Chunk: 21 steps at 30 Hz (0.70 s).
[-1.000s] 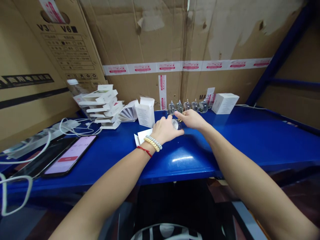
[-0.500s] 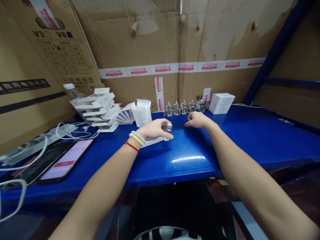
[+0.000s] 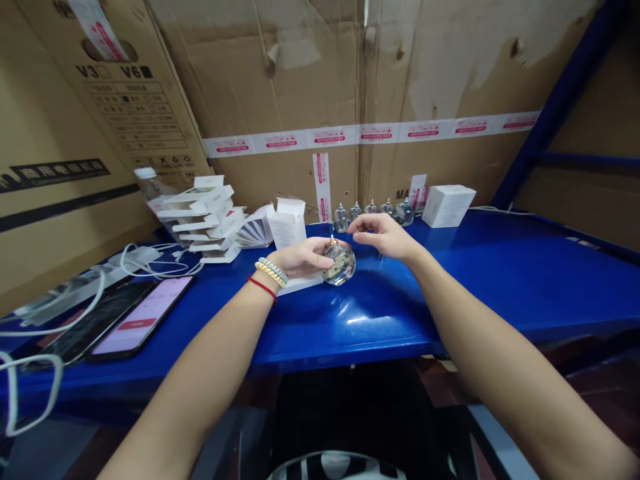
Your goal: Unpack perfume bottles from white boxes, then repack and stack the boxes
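A round glass bottle (image 3: 340,264) is held by the left hand (image 3: 300,259), nearer the wearer than the row of glass bottles (image 3: 371,209).
The bottle's flattened, clear disc, marked with dark speckles and topped by a metallic collar and thin stem, is pinched between thumb and fingers in the left grip; whether its base is touched by the glossy blue worktop (image 3: 525,280) cannot be told. The right hand (image 3: 384,235) is poised just in front of the row, its grip loosely curled, thumb parted from the fingers. Left of the row, an open white carton (image 3: 289,227) of smooth card is stood, and farther left a stack of thin-walled cartons (image 3: 213,217) is piled unevenly. Right of the row, a crisp-edged white box (image 3: 448,206) is placed; behind it all, creased, scuffed cardboard (image 3: 300,87) is crossed by printed tape (image 3: 350,135).
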{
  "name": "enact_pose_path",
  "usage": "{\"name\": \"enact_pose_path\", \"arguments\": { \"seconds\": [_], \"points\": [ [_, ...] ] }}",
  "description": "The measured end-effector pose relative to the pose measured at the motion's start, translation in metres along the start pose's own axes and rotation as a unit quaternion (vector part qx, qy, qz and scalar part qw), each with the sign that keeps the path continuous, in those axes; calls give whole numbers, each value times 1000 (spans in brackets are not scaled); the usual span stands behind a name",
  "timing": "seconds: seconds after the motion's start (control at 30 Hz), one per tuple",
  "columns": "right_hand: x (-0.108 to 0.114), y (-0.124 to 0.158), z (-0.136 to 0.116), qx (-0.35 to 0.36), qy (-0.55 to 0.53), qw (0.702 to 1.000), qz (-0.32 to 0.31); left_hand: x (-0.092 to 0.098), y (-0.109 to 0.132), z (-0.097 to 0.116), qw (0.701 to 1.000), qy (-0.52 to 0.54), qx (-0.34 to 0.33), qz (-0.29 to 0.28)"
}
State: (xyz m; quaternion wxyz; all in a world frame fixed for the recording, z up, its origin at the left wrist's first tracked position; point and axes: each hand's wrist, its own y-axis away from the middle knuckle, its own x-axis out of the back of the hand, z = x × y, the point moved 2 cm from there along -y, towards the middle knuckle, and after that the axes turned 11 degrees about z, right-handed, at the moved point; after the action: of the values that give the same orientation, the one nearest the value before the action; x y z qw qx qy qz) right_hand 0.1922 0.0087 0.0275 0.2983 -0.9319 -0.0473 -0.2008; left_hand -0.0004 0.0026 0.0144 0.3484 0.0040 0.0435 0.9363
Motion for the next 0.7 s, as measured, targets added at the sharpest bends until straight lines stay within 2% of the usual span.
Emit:
{"name": "enact_pose_path", "arguments": {
  "seconds": [0.07,0.13,0.2,0.3,0.4,0.5,0.57,0.63,0.7],
  "points": [
    [2,-1,1,-6,20,1000,8,-1,2,3,1000,-10,-1,-1],
    [8,-2,7,-11,120,992,31,-2,2,4,998,-55,-21,20],
    [16,-4,17,-29,270,962,40,-5,-2,3,991,-117,-44,54],
    [22,-4,34,-111,422,899,-35,-9,-12,-4,974,-182,-70,118],
    [22,-4,45,-159,459,868,-102,-11,-21,-11,939,-264,-96,200],
    [20,-5,45,-151,462,870,-78,-12,-22,-10,885,-375,-95,258],
    [18,-5,43,-159,458,872,-72,-13,-19,-8,863,-424,-72,264],
    [16,-4,40,-169,459,867,-94,-13,-17,-6,853,-454,-48,254],
    [15,-2,35,-150,462,868,-108,-14,-15,-6,845,-476,-36,241]
  ]
}}
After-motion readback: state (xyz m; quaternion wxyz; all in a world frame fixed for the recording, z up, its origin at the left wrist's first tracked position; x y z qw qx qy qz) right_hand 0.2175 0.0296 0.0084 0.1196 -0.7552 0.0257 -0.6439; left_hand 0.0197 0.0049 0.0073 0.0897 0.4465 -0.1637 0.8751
